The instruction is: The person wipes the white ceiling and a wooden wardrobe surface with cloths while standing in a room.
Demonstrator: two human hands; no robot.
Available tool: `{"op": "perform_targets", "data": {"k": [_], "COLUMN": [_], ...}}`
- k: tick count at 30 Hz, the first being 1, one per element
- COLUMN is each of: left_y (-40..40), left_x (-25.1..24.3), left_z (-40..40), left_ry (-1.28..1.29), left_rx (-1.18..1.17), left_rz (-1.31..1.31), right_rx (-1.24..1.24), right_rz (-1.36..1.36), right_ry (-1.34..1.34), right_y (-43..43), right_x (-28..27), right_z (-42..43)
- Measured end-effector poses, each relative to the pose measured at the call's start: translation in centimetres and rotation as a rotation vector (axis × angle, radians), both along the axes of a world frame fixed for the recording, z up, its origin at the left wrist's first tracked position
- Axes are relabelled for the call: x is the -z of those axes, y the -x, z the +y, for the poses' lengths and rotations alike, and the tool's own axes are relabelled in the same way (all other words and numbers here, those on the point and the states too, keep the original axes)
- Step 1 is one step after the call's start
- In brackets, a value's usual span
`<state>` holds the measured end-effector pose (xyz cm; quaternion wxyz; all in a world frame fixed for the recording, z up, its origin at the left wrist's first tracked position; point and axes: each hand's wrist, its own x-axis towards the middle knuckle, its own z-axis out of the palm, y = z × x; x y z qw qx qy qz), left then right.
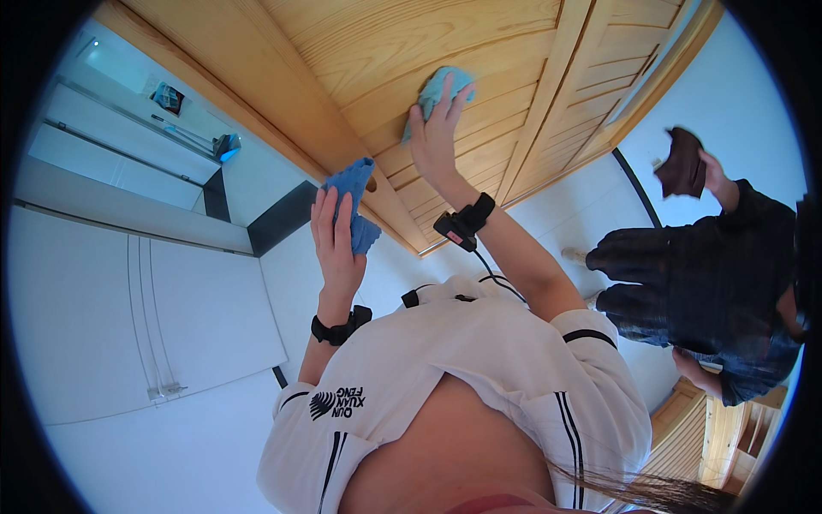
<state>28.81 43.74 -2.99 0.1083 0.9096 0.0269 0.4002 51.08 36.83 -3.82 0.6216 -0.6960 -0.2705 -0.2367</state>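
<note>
My right hand (438, 141) is spread over a light teal cloth (447, 87) and presses it against the panel of a varnished wooden door (398, 38). The cloth is bunched under the fingers. Lower and to the left, my left hand (337, 238) grips a folded blue cloth (352, 186) between thumb and fingers. That cloth overlaps the door's edge in view, beside a small dark round knob or hole (371, 185); I cannot tell whether they touch. Black straps circle both wrists, and a small black device (457, 230) with a cable sits on the right one.
At the right, another person (693, 283) in dark clothes holds a dark brown cloth (682, 164). A second panelled wooden door (616, 70) adjoins mine. A long-handled dustpan or broom (225, 146) stands through the opening at left. Wooden furniture (681, 430) is at lower right.
</note>
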Motion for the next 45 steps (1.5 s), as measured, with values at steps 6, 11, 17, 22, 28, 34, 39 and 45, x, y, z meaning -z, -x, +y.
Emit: {"op": "perform_targets", "data": {"k": [6,11,17,22,28,34,39,45], "left_y": [0.1,0.3,0.7,1.8,4.2,3.5,3.3,3.2], "left_x": [0.5,0.4,0.2,1.2,2.1,1.3,1.5,1.2], "left_z": [0.4,0.5,0.8,1.0,-0.3,-1.3,-1.4,-1.1], "left_ry": [0.008,0.000,-0.032,-0.027,-0.050,-0.070,-0.035,-0.087], "left_rx": [-0.011,-0.017,-0.003,0.040,0.025,0.046,0.038,0.024], "left_rz": [0.007,0.026,-0.006,-0.036,-0.048,-0.039,-0.017,-0.024], "right_rx": [-0.061,-0.021,-0.119,0.030,-0.184,-0.061,-0.020,-0.009], "right_rz": [-0.075,-0.253,-0.318,-0.751,-0.634,-0.808,-0.821,-0.845], "right_ry": [0.124,0.257,0.428,0.703,0.629,0.700,0.720,0.741], "right_y": [1.4,2.2,3.4,2.7,4.5,3.0,2.7,1.6], "right_x": [1.0,2.5,2.9,6.0,5.7,5.8,6.4,6.7], "right_z": [0.4,0.5,-0.4,-0.7,-3.5,-4.6,-4.1,-3.9]}}
